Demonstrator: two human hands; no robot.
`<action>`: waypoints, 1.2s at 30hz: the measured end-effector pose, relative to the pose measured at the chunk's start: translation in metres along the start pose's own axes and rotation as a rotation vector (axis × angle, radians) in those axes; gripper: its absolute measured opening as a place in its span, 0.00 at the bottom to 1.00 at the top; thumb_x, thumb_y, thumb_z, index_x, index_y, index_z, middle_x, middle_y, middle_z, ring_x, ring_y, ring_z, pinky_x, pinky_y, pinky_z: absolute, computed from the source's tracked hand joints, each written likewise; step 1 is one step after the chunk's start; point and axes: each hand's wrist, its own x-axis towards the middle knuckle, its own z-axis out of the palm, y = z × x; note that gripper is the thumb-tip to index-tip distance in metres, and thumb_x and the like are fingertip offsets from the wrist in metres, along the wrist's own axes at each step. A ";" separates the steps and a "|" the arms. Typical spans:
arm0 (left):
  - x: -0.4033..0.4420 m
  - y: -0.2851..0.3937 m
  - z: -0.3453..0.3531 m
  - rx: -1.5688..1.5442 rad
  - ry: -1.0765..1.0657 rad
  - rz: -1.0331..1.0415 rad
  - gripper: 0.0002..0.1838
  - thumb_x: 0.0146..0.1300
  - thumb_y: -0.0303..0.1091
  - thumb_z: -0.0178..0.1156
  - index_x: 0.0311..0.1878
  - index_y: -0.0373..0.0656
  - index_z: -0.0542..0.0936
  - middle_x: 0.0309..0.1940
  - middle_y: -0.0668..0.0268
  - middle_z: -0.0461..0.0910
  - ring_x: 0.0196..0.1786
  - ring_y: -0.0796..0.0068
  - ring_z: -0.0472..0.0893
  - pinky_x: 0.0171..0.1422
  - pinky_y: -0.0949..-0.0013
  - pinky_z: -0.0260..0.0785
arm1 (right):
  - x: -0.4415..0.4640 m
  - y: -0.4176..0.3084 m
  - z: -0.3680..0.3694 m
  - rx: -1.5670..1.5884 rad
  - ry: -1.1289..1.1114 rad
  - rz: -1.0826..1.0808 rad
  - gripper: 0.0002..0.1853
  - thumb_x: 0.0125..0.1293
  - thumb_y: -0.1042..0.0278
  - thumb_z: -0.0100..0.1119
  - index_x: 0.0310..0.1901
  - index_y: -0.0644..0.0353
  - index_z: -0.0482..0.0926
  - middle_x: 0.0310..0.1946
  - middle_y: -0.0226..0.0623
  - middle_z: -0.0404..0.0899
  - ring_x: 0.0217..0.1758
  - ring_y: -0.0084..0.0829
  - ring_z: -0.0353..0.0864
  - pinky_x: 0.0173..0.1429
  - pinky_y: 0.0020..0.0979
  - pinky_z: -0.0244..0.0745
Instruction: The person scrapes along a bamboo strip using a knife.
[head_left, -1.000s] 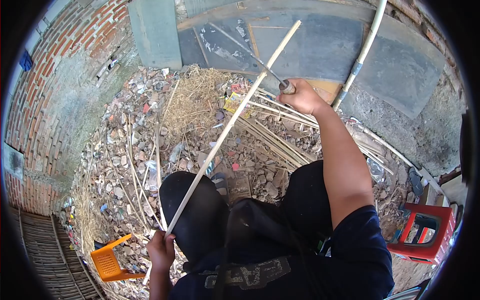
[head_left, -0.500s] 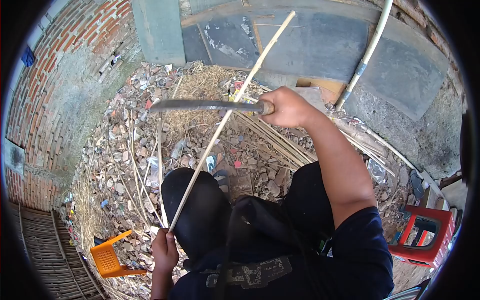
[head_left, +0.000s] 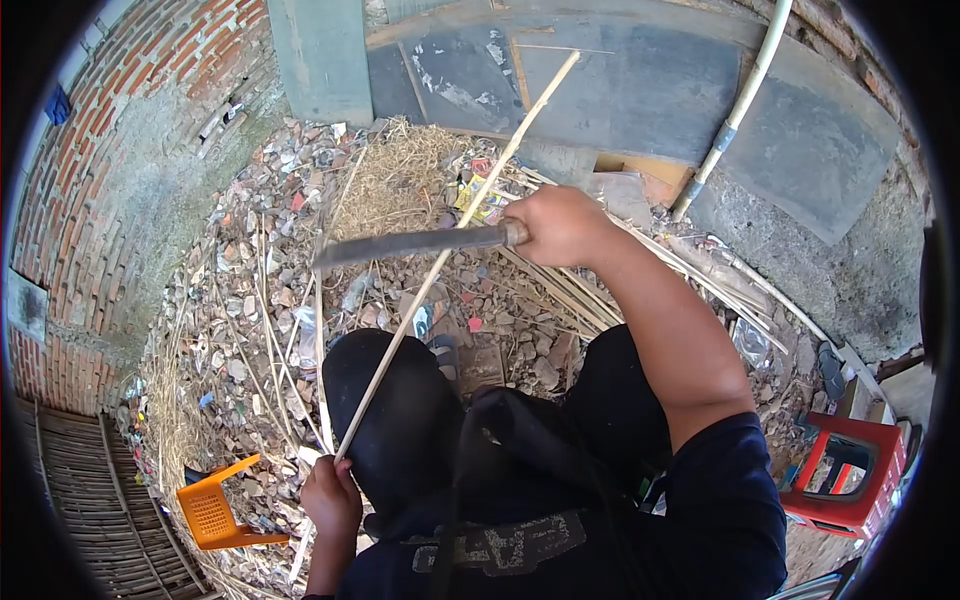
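My left hand (head_left: pixel 332 495), low on the left beside my knee, is closed round the near end of a long pale bamboo strip (head_left: pixel 400 335). The strip slants up and away to the right, its far end in front of the grey panels. My right hand (head_left: pixel 555 228) grips the wooden handle of a machete (head_left: pixel 415 244). Its dark blade points left and lies across the strip at about mid-length; whether it touches the strip I cannot tell. My dark-clothed knees are below, the left one under the strip.
Rubble and litter cover the ground (head_left: pixel 235 340), with dry straw (head_left: pixel 395 175) at the back. Split bamboo strips (head_left: pixel 565 290) lie on the right. An orange plastic stool (head_left: pixel 210 515) lies at left, a red stool (head_left: pixel 850 475) at right. A brick wall (head_left: pixel 110 200) and a pole (head_left: pixel 735 120) bound the space.
My right hand and the machete have come lower and nearer to me, and the blade tip has dropped. The strip's far end has also dipped. My left hand stays nearly in place.
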 end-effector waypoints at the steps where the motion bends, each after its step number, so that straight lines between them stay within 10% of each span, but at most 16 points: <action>1: 0.000 -0.001 0.003 0.033 0.030 0.023 0.10 0.74 0.38 0.59 0.41 0.40 0.77 0.26 0.48 0.79 0.29 0.39 0.80 0.31 0.42 0.68 | 0.001 -0.003 0.001 -0.072 -0.015 -0.035 0.16 0.56 0.60 0.67 0.46 0.55 0.86 0.38 0.47 0.87 0.45 0.50 0.87 0.51 0.48 0.80; 4: -0.001 -0.004 0.011 0.110 0.079 0.046 0.11 0.72 0.38 0.62 0.38 0.40 0.77 0.25 0.51 0.79 0.26 0.42 0.80 0.29 0.45 0.69 | 0.022 0.030 0.021 0.319 0.047 0.176 0.18 0.57 0.58 0.67 0.47 0.57 0.86 0.39 0.50 0.87 0.46 0.52 0.86 0.52 0.47 0.80; 12: 0.017 0.011 -0.030 -0.096 -0.258 -0.059 0.12 0.75 0.36 0.58 0.37 0.38 0.75 0.22 0.49 0.78 0.26 0.39 0.79 0.30 0.45 0.68 | 0.013 0.025 0.017 0.146 0.081 0.048 0.13 0.56 0.60 0.68 0.41 0.56 0.86 0.31 0.47 0.85 0.38 0.49 0.85 0.47 0.45 0.79; 17: 0.034 0.012 -0.054 -0.507 -0.483 -0.174 0.10 0.79 0.32 0.52 0.47 0.34 0.75 0.24 0.60 0.83 0.28 0.70 0.86 0.32 0.66 0.76 | 0.009 0.006 0.020 0.103 0.036 -0.040 0.14 0.57 0.59 0.68 0.42 0.55 0.86 0.34 0.49 0.86 0.43 0.51 0.86 0.48 0.48 0.79; 20: 0.032 0.011 -0.056 -0.648 -0.541 -0.253 0.08 0.79 0.30 0.52 0.48 0.34 0.74 0.29 0.56 0.84 0.29 0.71 0.87 0.32 0.66 0.77 | 0.009 0.008 0.022 0.194 0.040 -0.057 0.14 0.58 0.58 0.70 0.42 0.56 0.86 0.33 0.49 0.85 0.42 0.51 0.86 0.48 0.48 0.79; 29: 0.022 0.017 -0.046 -0.339 -0.448 -0.130 0.14 0.77 0.39 0.56 0.40 0.36 0.74 0.25 0.45 0.78 0.30 0.39 0.80 0.35 0.48 0.69 | 0.004 -0.012 0.027 0.142 -0.018 -0.163 0.15 0.56 0.57 0.72 0.41 0.56 0.86 0.30 0.50 0.84 0.40 0.52 0.86 0.47 0.48 0.79; 36: 0.021 0.031 -0.042 -0.369 -0.296 -0.127 0.11 0.77 0.36 0.56 0.46 0.36 0.76 0.24 0.48 0.79 0.28 0.39 0.80 0.32 0.46 0.68 | 0.004 -0.022 0.033 0.116 0.003 -0.235 0.16 0.53 0.58 0.73 0.42 0.56 0.87 0.29 0.49 0.84 0.39 0.52 0.86 0.45 0.49 0.79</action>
